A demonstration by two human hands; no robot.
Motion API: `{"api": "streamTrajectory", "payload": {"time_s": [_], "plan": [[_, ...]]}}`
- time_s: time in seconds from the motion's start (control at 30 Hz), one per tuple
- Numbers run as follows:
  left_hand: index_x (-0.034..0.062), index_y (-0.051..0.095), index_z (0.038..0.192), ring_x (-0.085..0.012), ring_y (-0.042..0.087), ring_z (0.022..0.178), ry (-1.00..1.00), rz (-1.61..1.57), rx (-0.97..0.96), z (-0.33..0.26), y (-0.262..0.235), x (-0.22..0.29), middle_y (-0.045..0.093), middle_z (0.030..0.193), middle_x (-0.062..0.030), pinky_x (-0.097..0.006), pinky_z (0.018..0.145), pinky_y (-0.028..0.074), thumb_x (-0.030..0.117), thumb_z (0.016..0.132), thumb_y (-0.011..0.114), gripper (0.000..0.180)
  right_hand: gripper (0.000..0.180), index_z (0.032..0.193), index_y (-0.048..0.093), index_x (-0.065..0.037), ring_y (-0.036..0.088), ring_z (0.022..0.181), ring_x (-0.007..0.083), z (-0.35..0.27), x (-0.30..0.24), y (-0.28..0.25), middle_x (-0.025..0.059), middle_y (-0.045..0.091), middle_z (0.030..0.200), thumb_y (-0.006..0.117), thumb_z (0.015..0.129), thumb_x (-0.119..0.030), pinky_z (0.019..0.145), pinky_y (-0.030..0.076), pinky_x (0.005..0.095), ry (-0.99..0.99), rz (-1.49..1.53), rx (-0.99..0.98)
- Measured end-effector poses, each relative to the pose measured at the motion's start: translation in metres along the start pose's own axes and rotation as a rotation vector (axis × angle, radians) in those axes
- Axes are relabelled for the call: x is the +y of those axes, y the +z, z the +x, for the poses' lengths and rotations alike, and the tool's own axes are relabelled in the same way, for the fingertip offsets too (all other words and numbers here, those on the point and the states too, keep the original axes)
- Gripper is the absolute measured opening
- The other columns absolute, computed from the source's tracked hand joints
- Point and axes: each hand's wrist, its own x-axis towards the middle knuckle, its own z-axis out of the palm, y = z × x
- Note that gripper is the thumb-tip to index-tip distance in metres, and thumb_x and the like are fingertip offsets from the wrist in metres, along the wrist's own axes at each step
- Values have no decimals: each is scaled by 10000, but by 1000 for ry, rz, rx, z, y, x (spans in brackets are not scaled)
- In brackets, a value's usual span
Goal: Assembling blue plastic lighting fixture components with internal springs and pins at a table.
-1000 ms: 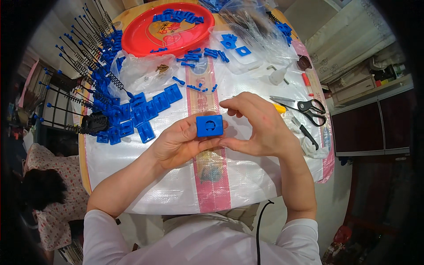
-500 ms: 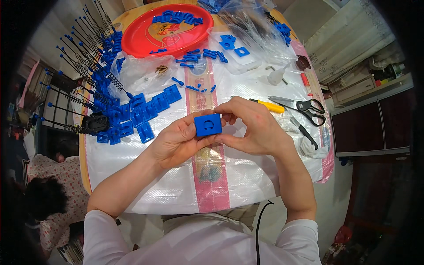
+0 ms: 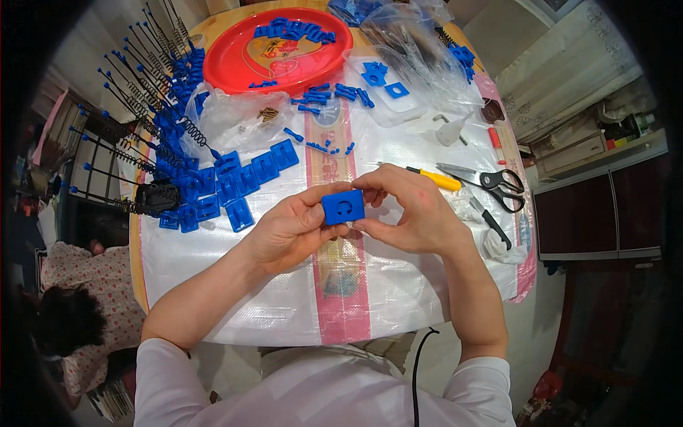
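Observation:
A blue rectangular plastic block (image 3: pixel 343 207) with a curved slot in its face is held above the middle of the table. My left hand (image 3: pixel 290 226) grips its left side, thumb in front and fingers behind. My right hand (image 3: pixel 409 210) closes around its right edge, with the index finger at the top corner and the thumb at the lower one. What lies behind the block is hidden. Beyond my hands are a blue dumbbell-shaped piece (image 3: pixel 293 134) and several tiny blue bits (image 3: pixel 324 148). Several blue plastic housings (image 3: pixel 263 167) stand in rows to the left.
Blue bases with upright springs and rods (image 3: pixel 153 107) crowd the left edge. A red tray (image 3: pixel 213 67) of blue parts stands at the back. To the right lie a yellow-handled tool (image 3: pixel 441 181), black scissors (image 3: pixel 498 179), a black-handled knife (image 3: pixel 494 224) and a white squeeze bottle (image 3: pixel 448 132).
Both hands and the block have shifted slightly right and down in the picture, and the whole scene has moved a little with the head. The block is turned slightly; both hands keep hold.

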Motion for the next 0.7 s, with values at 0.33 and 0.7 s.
{"api": "streamTrajectory", "payload": {"time_s": [0.33,0.7], "plan": [[-13,459,1413,-252,572,1240,74,17,55,0,-4,-2,553,1367,-174,-377,1035,496,200,984,628,508,369,1035,650,-12,681,755,213,-1,3,1,102,664,863,818,731,-138,689,553,325,68,23,-34],[-14,516,1376,-251,657,1110,144,125,97,-2,-8,-6,617,1283,-192,-363,965,559,162,978,628,450,313,947,678,5,635,699,137,-2,3,5,58,670,782,818,686,-99,652,514,278,148,68,-26]]}}
